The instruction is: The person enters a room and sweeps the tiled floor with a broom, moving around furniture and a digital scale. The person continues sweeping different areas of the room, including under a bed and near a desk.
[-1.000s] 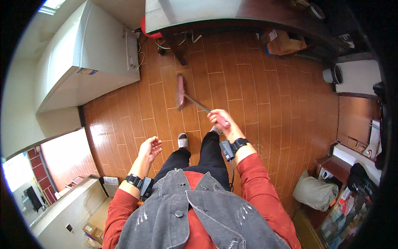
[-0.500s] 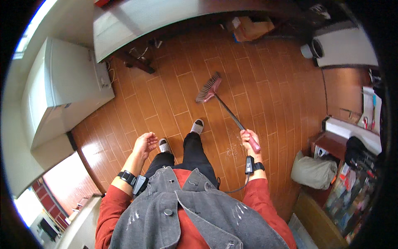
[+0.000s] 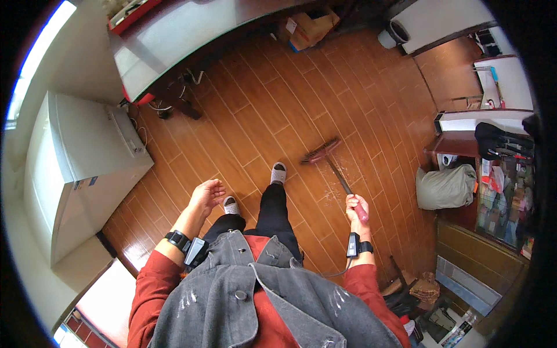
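A broom (image 3: 339, 175) with a dark handle, a pink grip end and a wide pink head slants across the floor. My right hand (image 3: 355, 209) is wrapped round the upper end of its handle. The broom's dark bristles lie on the brown wood-look floor (image 3: 249, 133), ahead of my right foot. Pale scattered bits (image 3: 333, 194) show on the floor beside the handle. My left hand (image 3: 208, 196) hangs in the air above my left foot, fingers loosely curled but apart, with nothing in it. Each wrist wears a black strap with a small box.
A white chest-like appliance (image 3: 87, 168) stands at the left. Ahead is a glass-topped table (image 3: 156, 55) with cables beneath. A cardboard box (image 3: 310, 32) and a waste bin (image 3: 393, 35) sit at the back. On the right, a grey-green bag (image 3: 447, 187) rests by a glass cabinet (image 3: 505, 203).
The broom head has been drawn nearer and to the right, toward the pale bits. My view has turned somewhat to the right; my left hand stays raised.
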Tool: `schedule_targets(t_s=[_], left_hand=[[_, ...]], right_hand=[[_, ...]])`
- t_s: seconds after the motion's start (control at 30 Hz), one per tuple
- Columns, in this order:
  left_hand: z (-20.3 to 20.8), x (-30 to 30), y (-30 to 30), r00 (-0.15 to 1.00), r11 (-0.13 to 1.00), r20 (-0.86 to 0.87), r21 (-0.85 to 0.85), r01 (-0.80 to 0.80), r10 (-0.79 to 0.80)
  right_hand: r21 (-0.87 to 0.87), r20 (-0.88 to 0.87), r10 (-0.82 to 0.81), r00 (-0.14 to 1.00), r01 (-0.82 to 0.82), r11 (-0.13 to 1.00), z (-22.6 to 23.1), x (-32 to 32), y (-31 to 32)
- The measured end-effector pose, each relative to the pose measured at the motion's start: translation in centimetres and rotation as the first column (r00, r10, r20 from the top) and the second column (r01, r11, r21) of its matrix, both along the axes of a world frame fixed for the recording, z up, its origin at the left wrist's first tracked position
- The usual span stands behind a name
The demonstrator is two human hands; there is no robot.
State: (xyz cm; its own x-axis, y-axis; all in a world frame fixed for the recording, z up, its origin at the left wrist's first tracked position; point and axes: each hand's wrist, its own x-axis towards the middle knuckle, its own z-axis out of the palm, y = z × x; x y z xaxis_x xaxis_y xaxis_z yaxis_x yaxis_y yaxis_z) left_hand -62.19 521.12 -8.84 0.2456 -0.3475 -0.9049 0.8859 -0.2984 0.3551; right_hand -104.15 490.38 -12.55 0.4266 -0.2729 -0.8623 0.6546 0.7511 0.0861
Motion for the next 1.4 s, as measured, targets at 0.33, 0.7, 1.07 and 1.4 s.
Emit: schedule_targets(t_s=[0.33,0.7,1.07,1.4], left_hand=[[-0.6,2.3,13.4,0.992,0.991,-0.024,0.057,-0.123,0.124],[0.2,2.7,16.9,0.992,0.991,0.019,0.047,-0.127,0.126],[-0.6,1.8,17.0,0.994,0.988,0.012,0.102,-0.113,0.113],[-1.4,0.6,11.4,0.998,0.985,0.014,0.158,-0.064,0.063]], right_hand=[[0.014,0.288,0.033,0.957,-0.039,0.999,3.2,8.6,12.6],[-0.175,-0.118,0.818,0.563,-0.823,0.541,3.1,16.5,18.4],[-0.225,0.110,0.953,0.282,-0.927,0.300,1.9,21.0,25.7],[-0.180,0.059,0.763,0.644,-0.744,0.643,-0.8,15.0,18.5]])
